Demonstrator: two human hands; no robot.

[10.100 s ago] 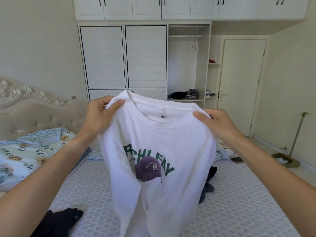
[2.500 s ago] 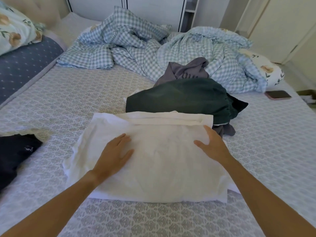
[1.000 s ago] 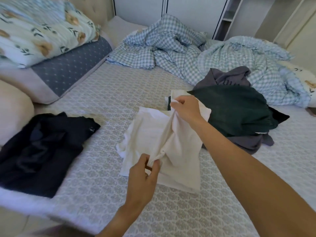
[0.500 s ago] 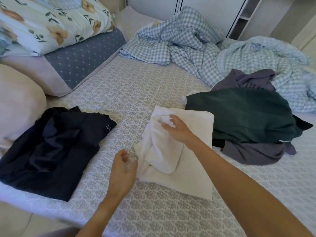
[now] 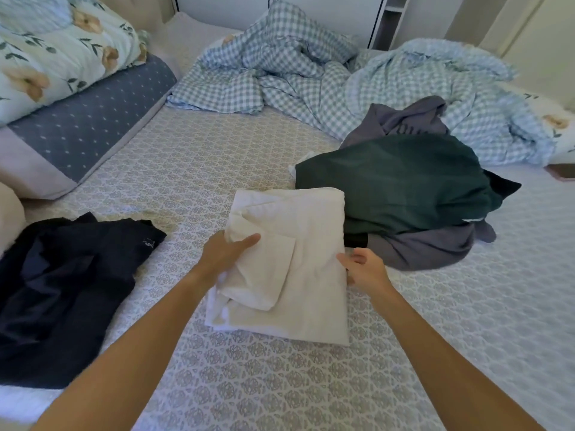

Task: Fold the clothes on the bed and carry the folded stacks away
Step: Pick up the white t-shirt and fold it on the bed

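1. Gripping the white T-shirt point(image 5: 298, 262) from both sides now: half a second ago the right hand alone lay on top and the left sat off its edge.
2. Left hand point(image 5: 227, 253) holds the shirt's left edge, thumb on top, fingers hidden under the fabric.
3. Right hand point(image 5: 364, 269) curls round the right edge.
4. White shirt lies folded mid-bed point(image 5: 217, 384), touching the dark green garment point(image 5: 398, 188) piled on a grey one point(image 5: 423, 247).
5. Navy garment point(image 5: 65, 281) lies left, well apart; the view has swung slightly right.
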